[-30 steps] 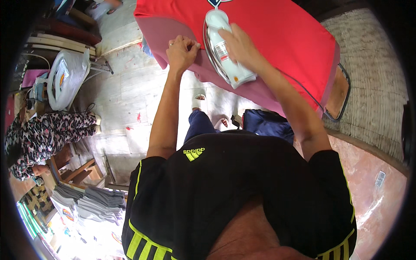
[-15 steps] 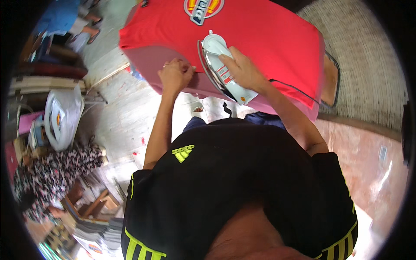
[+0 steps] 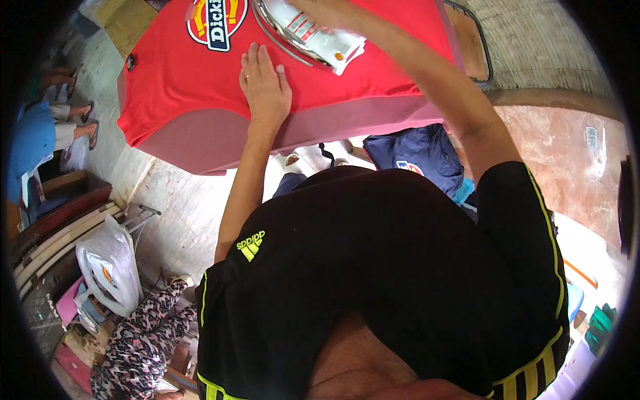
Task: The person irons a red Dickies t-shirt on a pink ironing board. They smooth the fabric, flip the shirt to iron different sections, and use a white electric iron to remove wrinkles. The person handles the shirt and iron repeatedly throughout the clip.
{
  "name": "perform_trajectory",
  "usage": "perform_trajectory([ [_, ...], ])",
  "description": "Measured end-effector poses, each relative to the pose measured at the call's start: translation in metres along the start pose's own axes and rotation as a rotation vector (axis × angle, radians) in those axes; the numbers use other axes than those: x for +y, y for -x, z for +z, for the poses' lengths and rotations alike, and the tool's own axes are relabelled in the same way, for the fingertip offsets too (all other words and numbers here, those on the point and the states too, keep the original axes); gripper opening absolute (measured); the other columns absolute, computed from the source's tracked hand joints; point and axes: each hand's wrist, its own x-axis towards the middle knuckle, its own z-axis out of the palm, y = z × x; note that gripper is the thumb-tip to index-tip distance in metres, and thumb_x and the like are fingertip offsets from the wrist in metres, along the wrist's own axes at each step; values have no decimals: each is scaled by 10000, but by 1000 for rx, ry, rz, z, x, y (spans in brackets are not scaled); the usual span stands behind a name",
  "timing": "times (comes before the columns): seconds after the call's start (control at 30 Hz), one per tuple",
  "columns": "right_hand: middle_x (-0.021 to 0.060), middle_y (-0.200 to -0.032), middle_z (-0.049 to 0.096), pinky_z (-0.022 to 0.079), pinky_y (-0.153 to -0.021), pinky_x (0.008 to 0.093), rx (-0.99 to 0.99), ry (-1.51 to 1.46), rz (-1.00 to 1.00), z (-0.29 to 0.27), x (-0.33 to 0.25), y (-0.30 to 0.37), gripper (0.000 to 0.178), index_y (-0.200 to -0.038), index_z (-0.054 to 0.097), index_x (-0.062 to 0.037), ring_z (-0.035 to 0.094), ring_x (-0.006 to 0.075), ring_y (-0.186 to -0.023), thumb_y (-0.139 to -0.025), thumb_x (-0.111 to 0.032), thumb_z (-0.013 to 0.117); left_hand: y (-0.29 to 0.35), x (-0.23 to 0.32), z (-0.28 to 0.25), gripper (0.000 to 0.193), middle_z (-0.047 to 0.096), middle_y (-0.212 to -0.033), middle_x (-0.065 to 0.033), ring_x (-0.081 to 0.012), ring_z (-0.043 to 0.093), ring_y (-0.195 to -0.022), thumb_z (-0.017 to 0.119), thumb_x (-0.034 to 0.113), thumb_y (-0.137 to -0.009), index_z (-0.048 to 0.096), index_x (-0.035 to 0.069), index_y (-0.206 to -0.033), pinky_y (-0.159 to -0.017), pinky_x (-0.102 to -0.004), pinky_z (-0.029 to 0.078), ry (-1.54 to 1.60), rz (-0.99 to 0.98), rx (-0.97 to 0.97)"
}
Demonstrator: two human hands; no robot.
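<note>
While the right hand (image 3: pixel 327 13) grips the iron (image 3: pixel 300 32), the left hand (image 3: pixel 267 87) lies flat on the red shirt (image 3: pixel 320 85) draped over the board (image 3: pixel 373 113): ironing apparently in hand, next stroke likely needing it smooth.

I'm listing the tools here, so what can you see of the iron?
The iron has a white, plastic-looking body with a red and white label, a small orange mark near the heel and a shiny, metallic sole rim. It seems to rest sole down on the red garment, heel toward the picture's lower right, its front cut off by the top edge. The right hand holds it.
</note>
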Motion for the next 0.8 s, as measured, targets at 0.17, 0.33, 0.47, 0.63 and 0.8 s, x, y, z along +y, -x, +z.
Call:
perform_trajectory([
  [0.17,48,-683,516,421,-478,312,-14,192,151,-26,-22,80,371,-1049,560,-23,514,131,-545,-1002,-385,494,13,4,6,718,275,-1562,-236,-486,221,-1434,478,510,-957,381,15,-1468,-1124,-640,182,-309,56,-101],
  [0.33,178,-825,594,478,-703,426,107,389,87,-36,-24,194,405,-1014,530,13,606,273,-754,-992,-392,524,8,18,-4,794,228,-1582,-242,-502,173,-1448,453,624,-933,349,86,-1508,-1111,-681,155,-354,82,-195],
  [0.47,115,-680,525,441,-521,364,393,12,308,-22,-28,217,332,-984,529,-1,560,186,-588,-992,-334,528,9,19,-2,817,190,-1594,-240,-512,139,-1454,484,650,-899,356,124,-1510,-1103,-710,122,-374,64,-255],
  [0.63,54,-585,469,375,-431,306,549,144,30,-46,15,149,301,-1012,550,-19,469,137,-461,-997,-319,527,-1,27,1,875,194,-1588,-241,-502,139,-1456,528,625,-882,303,64,-1515,-1101,-707,138,-366,48,-306],
  [0.8,44,-687,527,464,-481,313,266,78,188,-91,16,54,359,-1027,567,-34,544,143,-555,-1007,-381,476,-3,46,32,927,169,-1594,-236,-468,131,-1468,524,643,-884,255,23,-1519,-1105,-698,147,-288,161,-285],
])
